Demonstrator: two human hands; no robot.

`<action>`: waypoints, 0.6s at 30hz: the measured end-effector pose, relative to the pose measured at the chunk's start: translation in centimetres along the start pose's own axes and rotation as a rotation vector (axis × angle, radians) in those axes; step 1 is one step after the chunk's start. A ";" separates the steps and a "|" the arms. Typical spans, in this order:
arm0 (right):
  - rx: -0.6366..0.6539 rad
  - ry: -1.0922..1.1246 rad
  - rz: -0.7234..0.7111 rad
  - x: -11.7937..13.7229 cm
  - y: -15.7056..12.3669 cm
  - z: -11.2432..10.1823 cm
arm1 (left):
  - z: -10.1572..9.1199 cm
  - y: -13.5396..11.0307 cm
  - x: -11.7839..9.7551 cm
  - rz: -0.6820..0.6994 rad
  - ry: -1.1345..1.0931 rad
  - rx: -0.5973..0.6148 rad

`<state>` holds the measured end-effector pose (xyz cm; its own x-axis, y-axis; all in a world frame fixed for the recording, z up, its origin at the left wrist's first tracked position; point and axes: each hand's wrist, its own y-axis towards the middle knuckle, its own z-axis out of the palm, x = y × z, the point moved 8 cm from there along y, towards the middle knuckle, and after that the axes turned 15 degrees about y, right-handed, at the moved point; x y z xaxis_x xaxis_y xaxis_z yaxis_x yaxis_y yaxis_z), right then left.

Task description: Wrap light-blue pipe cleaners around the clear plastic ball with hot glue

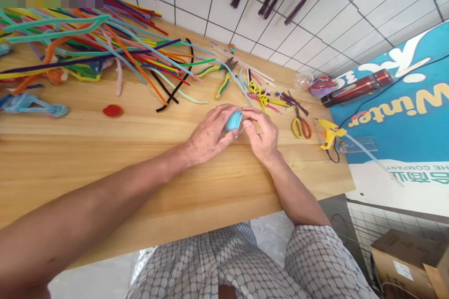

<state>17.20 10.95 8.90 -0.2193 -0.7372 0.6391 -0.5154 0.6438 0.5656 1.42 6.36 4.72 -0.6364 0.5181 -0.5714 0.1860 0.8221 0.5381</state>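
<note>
Over the middle of the table, my left hand (210, 135) curls its fingers and thumb around a small ball wrapped in light-blue pipe cleaner (234, 122). A bit of clear surface shows on the ball's right side. My right hand (261, 133) is closed at that side, its thumb and fingertips against the ball; their exact grip is partly hidden. A long light-blue pipe cleaner (238, 81) reaches from the pile down towards my right fingers. Just beyond my hands lie pliers with green and yellow handles (221, 85) and a coiled yellow pipe cleaner (258, 91).
Many coloured pipe cleaners (140, 56) cover the back left, near a red oval piece (112, 110). On the right are scissors (300, 127), a yellow glue gun (329, 133), a clear ball (303, 81), a multicoloured wrapped ball (322, 86) and a dark red flask (358, 88). A tiled wall stands behind.
</note>
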 end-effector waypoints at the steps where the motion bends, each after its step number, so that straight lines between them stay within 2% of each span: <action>1: 0.002 -0.008 -0.009 0.1 0.0 0.0 | 0.0 0.0 0.0 0.003 -0.002 -0.002; 18: 0.060 -0.041 -0.086 0.5 -0.7 0.9 | -0.3 -0.4 0.4 0.007 0.042 -0.029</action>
<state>16.65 9.96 8.34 -0.2050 -0.7977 0.5672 -0.5822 0.5652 0.5845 0.82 6.22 4.47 -0.6663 0.5126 -0.5415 0.1690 0.8111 0.5599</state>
